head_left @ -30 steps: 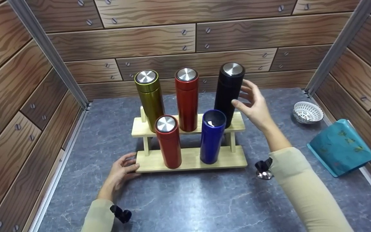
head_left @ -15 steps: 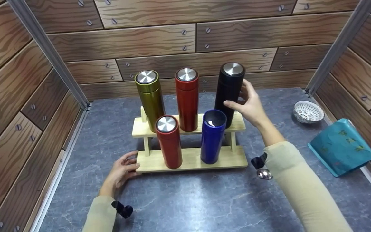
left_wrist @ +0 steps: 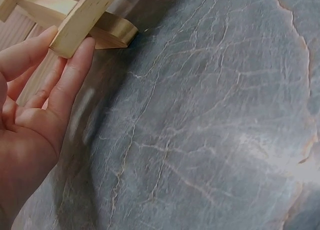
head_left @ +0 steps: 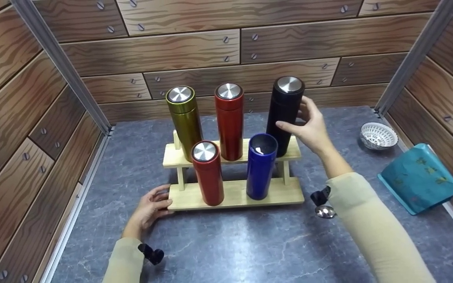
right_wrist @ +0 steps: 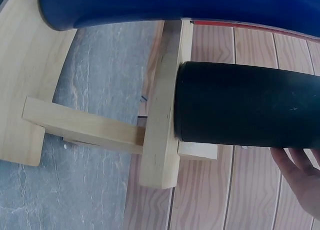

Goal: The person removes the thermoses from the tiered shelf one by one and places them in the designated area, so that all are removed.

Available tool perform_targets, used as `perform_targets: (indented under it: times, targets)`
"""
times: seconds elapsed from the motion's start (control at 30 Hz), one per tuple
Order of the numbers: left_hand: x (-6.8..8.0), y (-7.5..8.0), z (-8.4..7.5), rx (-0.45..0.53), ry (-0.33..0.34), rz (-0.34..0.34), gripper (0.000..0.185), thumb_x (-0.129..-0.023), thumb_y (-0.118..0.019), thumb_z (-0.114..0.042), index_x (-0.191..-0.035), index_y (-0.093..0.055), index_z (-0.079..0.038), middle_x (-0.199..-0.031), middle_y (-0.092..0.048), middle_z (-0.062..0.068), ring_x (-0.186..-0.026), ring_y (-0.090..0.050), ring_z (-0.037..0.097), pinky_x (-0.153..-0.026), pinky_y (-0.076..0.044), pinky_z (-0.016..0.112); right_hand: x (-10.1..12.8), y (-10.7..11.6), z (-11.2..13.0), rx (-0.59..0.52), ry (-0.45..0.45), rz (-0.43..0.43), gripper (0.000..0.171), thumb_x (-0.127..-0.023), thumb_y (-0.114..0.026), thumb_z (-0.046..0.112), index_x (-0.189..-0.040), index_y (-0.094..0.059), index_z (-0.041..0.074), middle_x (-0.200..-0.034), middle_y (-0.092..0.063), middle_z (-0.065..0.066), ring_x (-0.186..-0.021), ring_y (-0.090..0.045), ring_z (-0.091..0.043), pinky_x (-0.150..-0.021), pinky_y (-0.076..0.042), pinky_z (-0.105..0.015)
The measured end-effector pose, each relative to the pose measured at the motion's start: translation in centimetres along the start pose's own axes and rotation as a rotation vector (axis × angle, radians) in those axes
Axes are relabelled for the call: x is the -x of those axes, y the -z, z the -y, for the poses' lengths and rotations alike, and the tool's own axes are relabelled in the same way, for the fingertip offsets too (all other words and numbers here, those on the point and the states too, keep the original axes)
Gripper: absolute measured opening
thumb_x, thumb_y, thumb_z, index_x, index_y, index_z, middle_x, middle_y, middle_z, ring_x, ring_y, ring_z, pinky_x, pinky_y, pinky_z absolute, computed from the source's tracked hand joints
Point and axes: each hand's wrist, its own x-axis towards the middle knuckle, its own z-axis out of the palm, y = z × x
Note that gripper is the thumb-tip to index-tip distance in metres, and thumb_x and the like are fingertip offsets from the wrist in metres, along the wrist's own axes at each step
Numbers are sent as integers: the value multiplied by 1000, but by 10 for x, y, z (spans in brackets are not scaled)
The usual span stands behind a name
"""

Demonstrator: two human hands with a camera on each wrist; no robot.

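1. Head view: right hand (head_left: 312, 127) has its thumb on the near side of the black bottle (head_left: 283, 106), other fingers going behind, so yeah, it's clamped on that one. Blue bottle (head_left: 260, 169) stands in front of those fingers, on the lower shelf. Left hand (head_left: 150, 208) pinches the wooden rack (head_left: 234, 192) by its lower left end. I'd call this step positioning the black bottle while the rack's steadied.

2. Left wrist: fingertips sit either side of the board's end, wood snug between them.

3. Right wrist: fingertips touch the black bottle's side; its base, well away from them, looks set against the upper shelf. Thumb's out of sight here. My guess: next move calls for keeping it upright, then loosening gently.
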Motion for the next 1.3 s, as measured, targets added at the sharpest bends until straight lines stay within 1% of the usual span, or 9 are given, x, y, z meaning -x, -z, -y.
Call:
perform_targets:
  times: [0.1,0.2,0.33,0.53,0.73,1.0,1.3]
  targets:
    - [0,0,0,5,-2,-2,67,-76,-70,6,-136,-42,-5,-120,-53,18,-88,-62,30,-74,-52,47,0,4,2,18,9,-8,70,-67,-83,10,-128,-49,12,-115,-59,-12,-97,-58,-22,-81,-49,-32]
    - [0,-1,0,12,-7,10,67,-76,-69,6,-137,-42,-5,-120,-52,17,-88,-62,30,-75,-52,48,1,9,6,32,15,-17,71,-67,-83,10,-128,-49,13,-115,-59,-12,-98,-58,-22,-82,-48,-31]
    - [-1,-2,0,10,-17,26,67,-77,-69,6,-137,-41,-4,-119,-52,18,-88,-61,30,-74,-52,48,3,17,13,22,9,-36,71,-67,-83,7,-129,-49,15,-117,-57,-12,-99,-57,-22,-82,-49,-31]
    - [-1,-2,-2,-10,-21,17,67,-76,-70,6,-136,-42,-4,-121,-50,19,-87,-61,30,-74,-52,49,4,30,16,6,15,-56,68,-68,-81,2,-128,-50,12,-115,-58,-11,-98,-58,-21,-83,-49,-30]
    - [-1,0,-1,-15,-21,21,68,-76,-70,6,-137,-42,-4,-122,-49,20,-88,-61,30,-75,-52,49,7,43,18,45,34,-84,68,-68,-82,4,-128,-51,13,-114,-59,-11,-98,-58,-21,-84,-48,-30]
    - [-2,0,0,-5,-14,17,68,-76,-70,7,-137,-41,-3,-121,-49,20,-88,-61,30,-76,-51,50,10,65,18,79,16,-145,68,-67,-83,5,-127,-51,14,-113,-59,-9,-98,-58,-20,-86,-46,-30]
    - [-2,0,0,-8,-8,14,68,-77,-69,6,-138,-40,-4,-122,-48,18,-89,-61,29,-76,-52,49,14,87,5,1,35,-218,69,-65,-81,-3,-125,-52,11,-111,-58,-9,-98,-58,-21,-83,-48,-26]
